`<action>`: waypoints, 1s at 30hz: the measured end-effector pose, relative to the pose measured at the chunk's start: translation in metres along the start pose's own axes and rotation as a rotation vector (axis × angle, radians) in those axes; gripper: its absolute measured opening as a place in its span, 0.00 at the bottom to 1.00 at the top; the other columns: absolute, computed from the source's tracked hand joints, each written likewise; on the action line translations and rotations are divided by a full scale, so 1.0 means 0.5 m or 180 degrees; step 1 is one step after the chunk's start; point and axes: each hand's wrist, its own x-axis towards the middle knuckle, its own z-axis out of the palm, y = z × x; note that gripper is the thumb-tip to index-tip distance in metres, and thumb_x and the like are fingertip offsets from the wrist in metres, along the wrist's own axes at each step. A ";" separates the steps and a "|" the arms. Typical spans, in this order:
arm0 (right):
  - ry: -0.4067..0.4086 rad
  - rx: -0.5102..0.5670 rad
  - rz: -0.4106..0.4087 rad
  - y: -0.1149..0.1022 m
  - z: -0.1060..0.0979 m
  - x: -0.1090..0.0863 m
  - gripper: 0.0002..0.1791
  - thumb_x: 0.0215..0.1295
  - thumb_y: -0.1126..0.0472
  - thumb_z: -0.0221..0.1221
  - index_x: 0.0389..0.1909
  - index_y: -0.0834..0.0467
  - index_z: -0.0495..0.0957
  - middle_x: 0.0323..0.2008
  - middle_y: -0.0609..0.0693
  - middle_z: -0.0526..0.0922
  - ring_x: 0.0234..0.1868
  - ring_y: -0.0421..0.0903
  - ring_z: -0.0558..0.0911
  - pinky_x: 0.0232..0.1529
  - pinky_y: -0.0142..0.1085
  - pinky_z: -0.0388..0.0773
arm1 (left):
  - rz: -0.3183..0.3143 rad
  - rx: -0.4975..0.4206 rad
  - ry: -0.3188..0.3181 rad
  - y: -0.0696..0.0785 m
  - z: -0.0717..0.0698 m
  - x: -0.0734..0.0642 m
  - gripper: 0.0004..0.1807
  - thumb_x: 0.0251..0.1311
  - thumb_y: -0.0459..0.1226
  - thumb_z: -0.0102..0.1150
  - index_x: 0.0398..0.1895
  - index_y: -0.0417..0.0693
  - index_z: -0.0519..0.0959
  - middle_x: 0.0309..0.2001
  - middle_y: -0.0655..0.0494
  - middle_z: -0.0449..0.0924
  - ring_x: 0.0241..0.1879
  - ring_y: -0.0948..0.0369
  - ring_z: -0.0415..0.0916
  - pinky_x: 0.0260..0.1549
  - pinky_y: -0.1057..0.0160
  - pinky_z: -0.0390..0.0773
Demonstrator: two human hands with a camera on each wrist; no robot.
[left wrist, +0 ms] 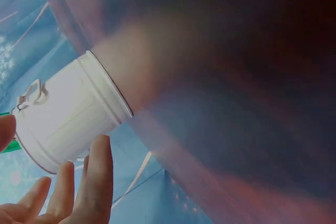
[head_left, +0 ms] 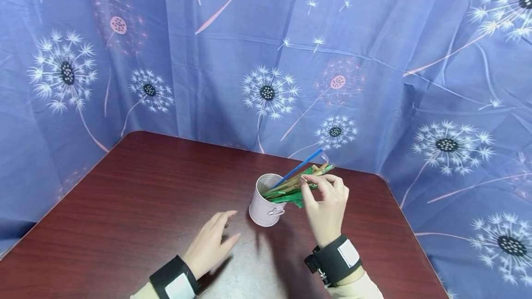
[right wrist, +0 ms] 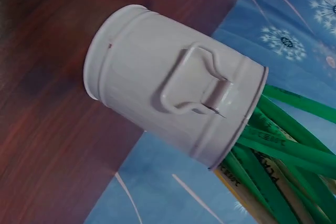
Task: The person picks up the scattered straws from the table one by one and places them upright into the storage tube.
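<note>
A pale metal bucket with small wire handles stands upright on the table. Straws in green and tan printed wrappers stick out of it, leaning right in the head view. Among them rises a blue straw. My right hand is over the leaning bundle, thumb and index fingertip pinching at a wrapped straw; the right wrist view does not show this pinch. Left of the bucket and nearer to me, my left hand hovers with fingers loosely extended. Those fingers appear beside the bucket wall in the left wrist view.
The dark reddish wooden table has rounded far corners. Behind it and on both sides hangs a blue cloth with dandelion prints. Black straps circle both wrists.
</note>
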 end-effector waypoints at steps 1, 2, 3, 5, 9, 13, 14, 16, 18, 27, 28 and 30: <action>-0.0024 -0.0028 -0.0007 0.001 0.001 -0.001 0.07 0.53 0.68 0.69 0.34 0.65 0.89 0.26 0.57 0.80 0.40 0.53 0.74 0.47 0.54 0.62 | 0.0008 -0.0013 -0.0001 0.000 0.004 0.006 0.28 0.55 0.38 0.69 0.59 0.36 0.78 0.47 0.45 0.82 0.45 0.52 0.81 0.46 0.49 0.81; -0.0041 -0.0056 -0.0025 0.001 0.002 -0.002 0.07 0.53 0.68 0.69 0.34 0.65 0.89 0.26 0.56 0.80 0.40 0.53 0.74 0.47 0.54 0.62 | 0.0017 -0.0039 -0.0005 -0.001 0.009 0.012 0.29 0.56 0.39 0.68 0.60 0.35 0.77 0.49 0.44 0.82 0.46 0.51 0.81 0.48 0.48 0.81; -0.0060 -0.0082 -0.0033 0.002 0.003 -0.003 0.07 0.53 0.68 0.69 0.34 0.65 0.90 0.25 0.56 0.80 0.40 0.53 0.74 0.47 0.54 0.62 | 0.0014 -0.0070 -0.0015 -0.001 0.014 0.018 0.30 0.56 0.40 0.68 0.61 0.35 0.76 0.50 0.43 0.82 0.48 0.49 0.81 0.49 0.46 0.80; -0.0091 -0.0140 -0.0055 0.004 0.005 -0.004 0.07 0.53 0.67 0.69 0.33 0.65 0.90 0.24 0.55 0.81 0.41 0.53 0.74 0.47 0.53 0.62 | -0.0017 -0.0170 -0.0071 0.000 0.025 0.030 0.34 0.58 0.43 0.67 0.64 0.34 0.74 0.54 0.40 0.81 0.52 0.46 0.79 0.53 0.44 0.77; -0.0186 -0.0239 -0.0089 0.005 0.008 -0.008 0.06 0.53 0.67 0.69 0.32 0.64 0.90 0.20 0.52 0.80 0.42 0.53 0.74 0.47 0.54 0.62 | -0.0119 -0.0313 -0.0223 0.001 0.047 0.059 0.41 0.59 0.48 0.65 0.70 0.32 0.68 0.61 0.34 0.76 0.61 0.41 0.74 0.59 0.41 0.72; -0.0287 -0.0297 -0.0107 0.005 0.011 -0.014 0.06 0.52 0.68 0.68 0.32 0.63 0.90 0.18 0.49 0.81 0.43 0.53 0.74 0.47 0.54 0.62 | -0.0156 -0.0372 -0.0261 0.002 0.066 0.087 0.45 0.57 0.49 0.66 0.72 0.30 0.64 0.65 0.30 0.71 0.64 0.38 0.70 0.61 0.40 0.71; -0.0301 -0.0307 -0.0111 0.005 0.012 -0.014 0.06 0.52 0.69 0.68 0.32 0.62 0.90 0.18 0.49 0.81 0.43 0.53 0.74 0.46 0.54 0.62 | -0.0149 -0.0389 -0.0251 0.002 0.070 0.094 0.46 0.57 0.49 0.66 0.72 0.30 0.63 0.65 0.29 0.71 0.64 0.38 0.70 0.61 0.40 0.71; -0.0300 -0.0313 -0.0127 0.005 0.013 -0.015 0.06 0.51 0.69 0.68 0.32 0.62 0.90 0.18 0.48 0.81 0.43 0.53 0.74 0.46 0.54 0.62 | -0.0138 -0.0437 -0.0233 0.005 0.079 0.106 0.48 0.56 0.49 0.67 0.72 0.28 0.62 0.65 0.28 0.70 0.65 0.38 0.70 0.61 0.40 0.70; -0.0293 -0.0318 -0.0148 0.004 0.014 -0.015 0.06 0.51 0.69 0.69 0.32 0.62 0.91 0.17 0.48 0.80 0.43 0.53 0.74 0.46 0.54 0.62 | -0.0148 -0.0491 -0.0233 0.010 0.088 0.118 0.50 0.54 0.49 0.69 0.73 0.28 0.61 0.66 0.28 0.70 0.65 0.38 0.69 0.62 0.40 0.70; -0.0322 -0.0308 -0.0201 0.002 0.017 -0.017 0.06 0.51 0.69 0.69 0.31 0.61 0.91 0.17 0.48 0.81 0.44 0.53 0.75 0.45 0.53 0.62 | -0.0111 -0.0701 -0.0237 0.024 0.121 0.163 0.56 0.50 0.51 0.72 0.75 0.29 0.56 0.67 0.28 0.67 0.65 0.37 0.69 0.61 0.39 0.70; -0.0332 -0.0309 -0.0195 0.002 0.017 -0.018 0.06 0.51 0.69 0.69 0.31 0.61 0.91 0.17 0.48 0.81 0.44 0.53 0.75 0.46 0.53 0.62 | -0.0130 -0.0697 -0.0235 0.023 0.123 0.166 0.56 0.50 0.51 0.72 0.76 0.30 0.56 0.67 0.28 0.68 0.65 0.38 0.69 0.61 0.39 0.70; -0.0346 -0.0313 -0.0183 0.002 0.017 -0.018 0.06 0.51 0.69 0.69 0.31 0.61 0.91 0.17 0.48 0.80 0.44 0.53 0.75 0.46 0.54 0.62 | -0.0132 -0.0671 -0.0217 0.021 0.127 0.169 0.54 0.51 0.50 0.71 0.75 0.31 0.58 0.66 0.29 0.69 0.64 0.38 0.70 0.60 0.39 0.71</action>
